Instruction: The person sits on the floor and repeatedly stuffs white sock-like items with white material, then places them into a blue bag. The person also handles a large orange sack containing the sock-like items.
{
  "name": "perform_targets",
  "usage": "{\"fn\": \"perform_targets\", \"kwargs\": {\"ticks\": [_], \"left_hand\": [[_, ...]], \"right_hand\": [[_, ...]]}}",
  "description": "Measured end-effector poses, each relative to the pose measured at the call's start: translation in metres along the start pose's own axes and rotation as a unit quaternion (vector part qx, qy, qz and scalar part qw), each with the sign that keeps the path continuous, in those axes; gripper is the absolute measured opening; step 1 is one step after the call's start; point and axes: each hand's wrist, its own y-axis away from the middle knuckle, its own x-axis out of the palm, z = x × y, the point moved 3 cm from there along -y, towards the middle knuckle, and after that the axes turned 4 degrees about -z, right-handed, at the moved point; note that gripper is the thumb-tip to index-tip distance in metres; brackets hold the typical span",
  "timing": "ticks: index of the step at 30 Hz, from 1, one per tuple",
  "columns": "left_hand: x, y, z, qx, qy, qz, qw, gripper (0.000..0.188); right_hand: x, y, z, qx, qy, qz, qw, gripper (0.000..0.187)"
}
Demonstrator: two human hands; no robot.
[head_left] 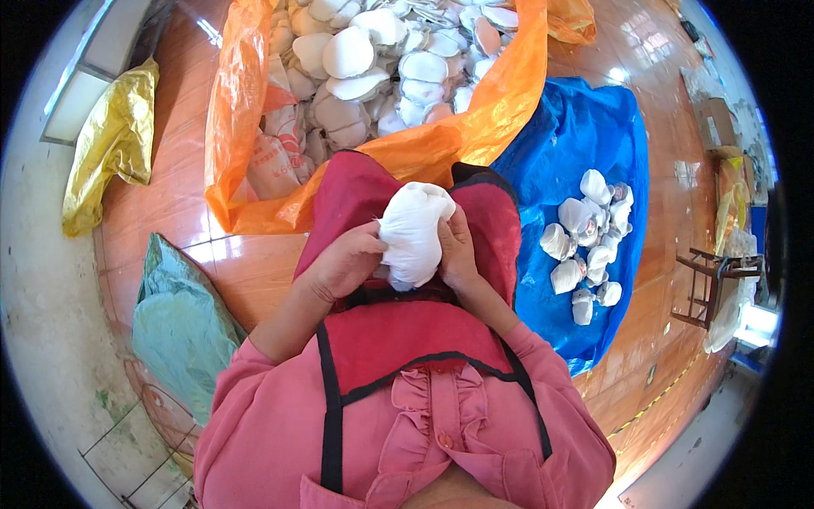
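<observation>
Between my two hands, above my lap, is a plump white cloth bundle [413, 233] with a creased surface. The fingers of my left hand [356, 253] pinch its left side. My right hand [459, 250] is closed on its right side, thumb toward the top. In front of my knees a large orange plastic sack [475, 140] lies open, heaped with white, rounded flat pads [349, 53], a few of them pinkish. To my right, several smaller white bundles [577, 215] lie in a group on a blue plastic sheet [530, 280]. Some of them show grey, shiny patches.
A yellow sack [110, 144] and a green sack [182, 318] lie on the tiled floor [182, 212] to my left. A wooden stool [708, 284] and a cardboard box [715, 125] stand at the far right. My red apron [407, 339] covers my lap.
</observation>
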Motion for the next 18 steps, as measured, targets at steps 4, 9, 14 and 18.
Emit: {"fn": "perform_targets", "kwargs": {"ticks": [4, 9, 14, 18], "left_hand": [[0.011, 0.0, 0.006, 0.04, -0.056, -0.14, 0.988, 0.055], [0.009, -0.009, 0.008, 0.026, -0.005, -0.224, 0.974, 0.046], [0.003, -0.011, 0.016, 0.029, -0.052, -0.227, 0.972, 0.044], [0.007, -0.008, 0.018, -0.003, -0.036, -0.184, 0.982, 0.051]], "right_hand": [[0.005, 0.006, 0.004, -0.036, 0.083, 0.093, 0.992, 0.042], [-0.001, 0.003, 0.006, 0.051, -0.018, 0.061, 0.997, 0.043], [0.001, 0.001, 0.006, 0.171, -0.09, 0.004, 0.981, 0.023], [0.001, 0.001, 0.008, 0.123, -0.112, 0.051, 0.985, 0.016]]}}
